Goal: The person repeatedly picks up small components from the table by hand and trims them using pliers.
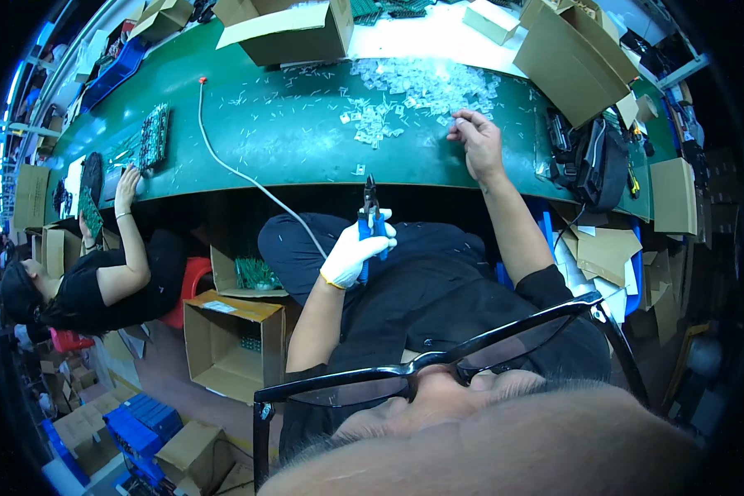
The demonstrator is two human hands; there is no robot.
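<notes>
A white glove covers my left hand, which is closed around the blue handles of a pair of cutting pliers. Their dark jaws point up, just off the bench's near edge. My bare right hand is over the green bench with its thumb and fingers pinched together. A small whitish clear piece seems to be at those fingertips, though it is hard to make out. Beyond them spreads a heap of small clear plastic pieces. One loose clear piece lies near the edge, close to the pliers' tips.
Thin clear offcuts litter the green bench. A grey cable with a red end runs across it. Open cartons stand at the back, and a black bag lies at right. Leftward, a co-worker handles green circuit boards.
</notes>
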